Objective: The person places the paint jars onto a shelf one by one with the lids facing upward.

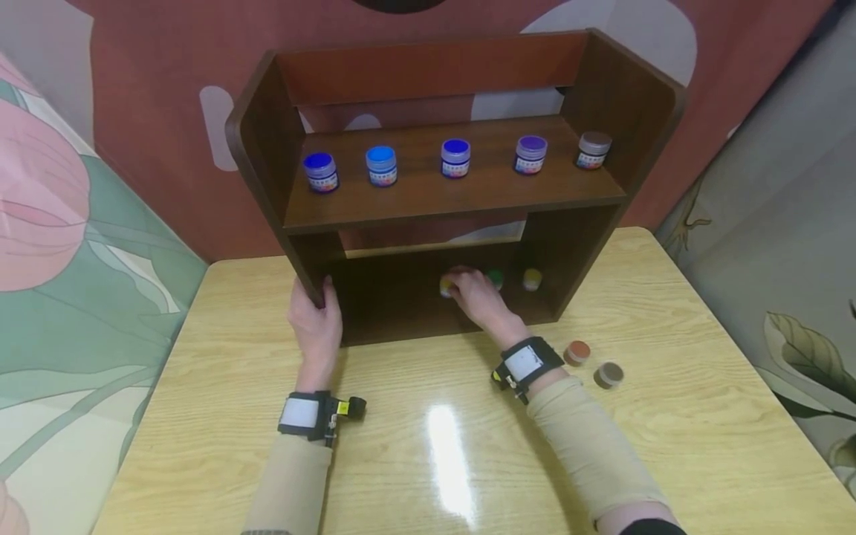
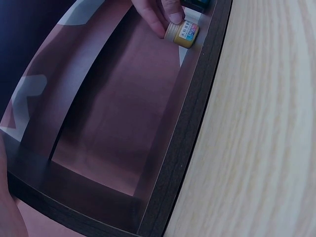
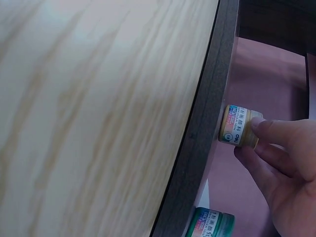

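Note:
My right hand pinches a small yellow paint jar by its lid, thumb on one side and fingers on the other. The jar is at the lower board of a dark brown wooden shelf, label facing out. Just to its right stands a green paint jar, partly behind my hand in the head view, then another yellow-lidded jar. My left hand grips the front edge of the shelf's left side panel, low down, with the thumb on the inner side.
Along the upper board stand several jars: a dark blue one, a light blue one, others blue, purple and grey-brown. On the wooden table, right of the shelf, lie a reddish-brown jar and a grey-brown jar. Patterned curtains hang behind.

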Action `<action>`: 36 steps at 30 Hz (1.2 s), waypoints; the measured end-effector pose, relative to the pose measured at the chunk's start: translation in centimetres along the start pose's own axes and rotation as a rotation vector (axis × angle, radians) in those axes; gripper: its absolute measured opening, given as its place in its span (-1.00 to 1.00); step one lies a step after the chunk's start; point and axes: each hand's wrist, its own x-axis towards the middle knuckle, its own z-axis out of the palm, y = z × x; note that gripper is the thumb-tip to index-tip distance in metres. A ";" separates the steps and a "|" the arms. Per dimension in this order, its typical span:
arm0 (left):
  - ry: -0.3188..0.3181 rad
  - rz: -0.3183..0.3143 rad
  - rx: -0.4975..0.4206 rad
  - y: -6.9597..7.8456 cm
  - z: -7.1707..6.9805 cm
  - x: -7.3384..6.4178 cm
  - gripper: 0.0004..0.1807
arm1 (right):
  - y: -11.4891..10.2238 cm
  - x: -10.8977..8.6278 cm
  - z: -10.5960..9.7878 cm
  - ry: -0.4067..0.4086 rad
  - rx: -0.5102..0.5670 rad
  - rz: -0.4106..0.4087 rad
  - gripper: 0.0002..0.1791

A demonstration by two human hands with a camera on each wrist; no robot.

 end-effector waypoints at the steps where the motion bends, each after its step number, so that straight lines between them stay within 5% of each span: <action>1: 0.002 0.002 -0.004 0.1 0.0 0.0 -0.68 | 0.0 0.0 0.0 -0.001 0.002 0.002 -0.72; 26: 0.014 0.008 -0.005 0.2 -0.2 -0.1 -0.67 | 0.1 -0.4 -1.3 0.018 0.026 -0.023 -0.57; 36: 0.006 0.017 0.006 0.3 -0.1 -0.2 -0.68 | 0.7 -3.2 -3.3 0.105 0.024 -0.047 -0.68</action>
